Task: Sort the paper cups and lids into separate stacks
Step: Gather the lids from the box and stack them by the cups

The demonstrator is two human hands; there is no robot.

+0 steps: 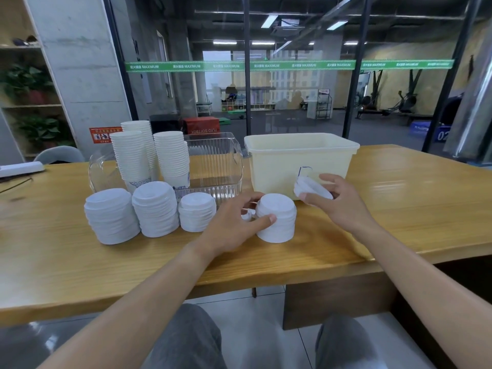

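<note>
Your left hand (234, 222) grips the short stack of white plastic lids (277, 218) near the wooden desk's (399, 209) front edge while your right hand (338, 201) pinches a few loose white lids (312, 188) above it; set them down crooked and the stack could tip.

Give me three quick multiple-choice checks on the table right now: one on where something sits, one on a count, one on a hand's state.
1. Where is the cream tub?
A. Left of the cup stacks
B. Right of the clear container
C. On the floor

2. How many lid stacks stand on the table?
A. Two
B. Four
C. Six

3. What is the right hand doing?
A. Lying flat on the table
B. Reaching into the tub
C. Holding lids in front of the tub

Answers: 1 B, the tub stands beside the clear container's right side. 2 B, three at left plus one under the left hand. 3 C, its fingers pinch white lids above the table.
</note>
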